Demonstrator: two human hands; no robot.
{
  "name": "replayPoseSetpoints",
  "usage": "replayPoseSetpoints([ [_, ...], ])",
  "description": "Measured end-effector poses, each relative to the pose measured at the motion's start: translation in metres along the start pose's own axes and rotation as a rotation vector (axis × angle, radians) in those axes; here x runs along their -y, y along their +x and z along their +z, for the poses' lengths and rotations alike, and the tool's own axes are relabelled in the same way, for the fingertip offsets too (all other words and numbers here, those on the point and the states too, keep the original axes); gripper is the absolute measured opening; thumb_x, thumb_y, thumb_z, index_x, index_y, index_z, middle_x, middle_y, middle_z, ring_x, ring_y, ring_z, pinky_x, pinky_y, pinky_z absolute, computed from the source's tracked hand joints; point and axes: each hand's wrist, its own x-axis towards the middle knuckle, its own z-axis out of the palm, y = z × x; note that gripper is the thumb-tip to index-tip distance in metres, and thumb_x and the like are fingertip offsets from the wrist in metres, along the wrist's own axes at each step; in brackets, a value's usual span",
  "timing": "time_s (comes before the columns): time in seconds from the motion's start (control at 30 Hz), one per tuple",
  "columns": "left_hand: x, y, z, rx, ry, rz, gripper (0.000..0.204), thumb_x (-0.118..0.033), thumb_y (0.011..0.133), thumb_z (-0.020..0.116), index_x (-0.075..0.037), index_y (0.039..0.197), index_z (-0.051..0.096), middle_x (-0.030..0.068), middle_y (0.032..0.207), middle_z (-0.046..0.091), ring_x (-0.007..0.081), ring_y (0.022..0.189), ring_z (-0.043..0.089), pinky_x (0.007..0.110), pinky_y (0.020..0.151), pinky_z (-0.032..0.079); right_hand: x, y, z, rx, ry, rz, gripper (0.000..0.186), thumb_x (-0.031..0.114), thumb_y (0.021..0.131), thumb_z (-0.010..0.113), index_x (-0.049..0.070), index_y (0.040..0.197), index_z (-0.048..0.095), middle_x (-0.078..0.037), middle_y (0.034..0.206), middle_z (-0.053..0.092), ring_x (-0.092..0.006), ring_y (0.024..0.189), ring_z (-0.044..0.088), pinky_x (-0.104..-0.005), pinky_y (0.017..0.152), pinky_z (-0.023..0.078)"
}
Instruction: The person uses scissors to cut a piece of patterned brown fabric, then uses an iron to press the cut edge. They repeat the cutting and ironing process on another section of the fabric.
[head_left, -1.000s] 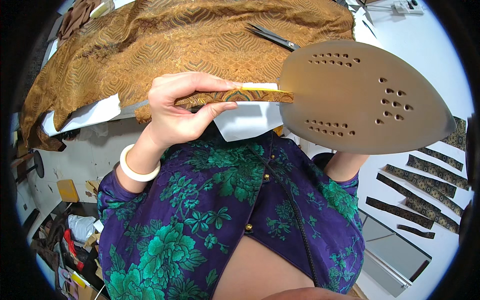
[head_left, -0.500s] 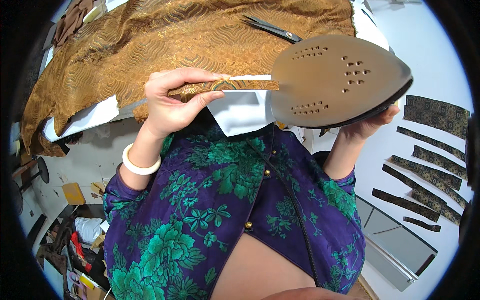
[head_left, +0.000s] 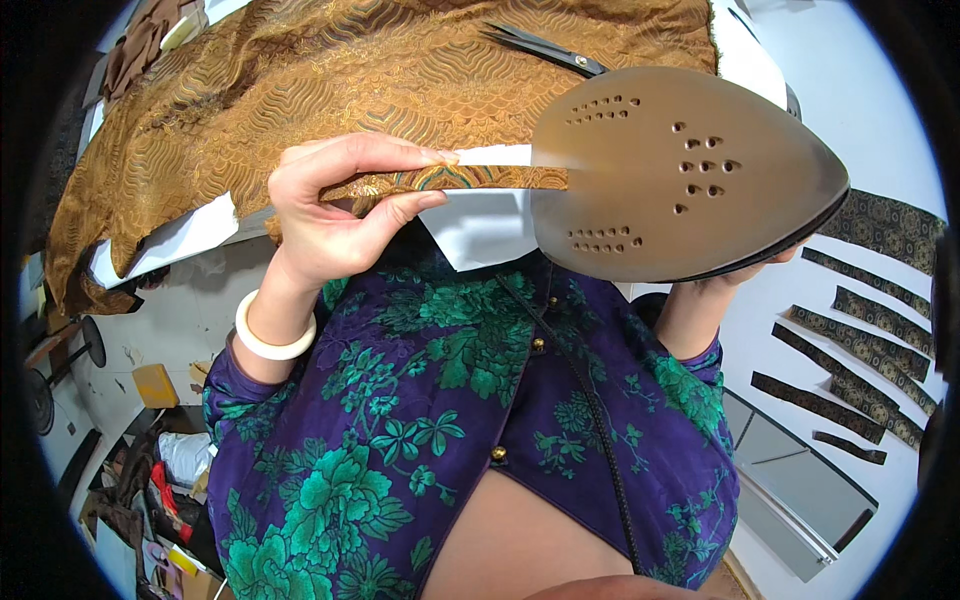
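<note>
My left hand pinches a narrow folded strip of gold-brown patterned brocade between thumb and fingers. The strip stretches rightward, its far end overlapping the back edge of a steam iron's brown soleplate. That soleplate, dotted with groups of steam holes, is turned up toward me with its tip to the right. Behind the iron, my right hand supports it from the far side; most of its fingers are hidden. Whether the strip's end presses on the metal or only hovers over it, I cannot tell.
A large gold-brown brocade cloth covers the table, with black scissors lying on it. White sheets show below the strip. Several dark patterned fabric strips hang or lie at the right. Assorted clutter sits low on the left.
The iron has come closer and tilted so its soleplate faces me more fully. My left hand has shifted slightly left with the strip, which shows its patterned face more broadly.
</note>
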Motion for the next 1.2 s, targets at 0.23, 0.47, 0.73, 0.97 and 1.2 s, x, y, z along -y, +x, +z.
replayPoseSetpoints([
  [0.23,-0.004,0.003,-0.001,0.011,0.001,0.01,0.025,0.002,0.07,0.085,0.002,0.095,0.077,0.0149,0.089,0.078,0.0223,0.08,0.076,0.03,0.072,0.059,-0.003,-0.007,-0.004,-0.076,-0.03,-0.006,0.082,0.067,0.08,0.076,-0.006,0.114,0.061,-0.015,0.107,0.07,-0.0243,0.096,0.069,-0.0389,0.09,0.056],
  [0.47,-0.005,0.003,0.001,0.011,0.0,0.001,0.026,0.002,0.07,0.085,0.003,0.094,0.077,0.0153,0.088,0.077,0.0224,0.079,0.076,0.03,0.072,0.059,-0.007,-0.008,-0.016,-0.121,-0.07,-0.021,0.084,0.07,0.081,0.073,-0.005,0.116,0.061,-0.016,0.111,0.069,-0.0253,0.102,0.068,-0.0405,0.094,0.054],
  [0.73,-0.007,0.003,0.003,0.003,-0.015,0.008,0.025,0.001,0.071,0.086,0.004,0.094,0.077,0.016,0.088,0.077,0.0224,0.08,0.076,0.029,0.071,0.058,-0.005,-0.008,-0.019,-0.094,-0.039,0.004,0.085,0.07,0.08,0.074,-0.006,0.115,0.061,-0.015,0.107,0.07,-0.0245,0.098,0.069,-0.0397,0.092,0.055],
  [0.97,-0.011,0.005,0.009,0.003,-0.029,-0.041,0.025,0.003,0.069,0.085,0.004,0.093,0.077,0.0164,0.089,0.076,0.023,0.078,0.075,0.03,0.071,0.058,0.007,-0.01,-0.008,-0.088,-0.1,-0.034,0.08,0.065,0.078,0.078,-0.007,0.109,0.063,-0.014,0.103,0.069,-0.0239,0.092,0.069,-0.0383,0.086,0.057],
  [1.2,-0.017,0.0,0.023,-0.137,-0.109,-0.131,0.026,0.004,0.075,0.082,0.005,0.099,0.073,0.0181,0.096,0.076,0.025,0.09,0.074,0.034,0.084,0.057,0.038,0.02,-0.019,0.087,-0.363,-0.062,0.07,0.06,0.076,0.083,-0.004,0.101,0.07,-0.008,0.093,0.072,-0.0152,0.087,0.066,-0.0288,0.081,0.052],
])
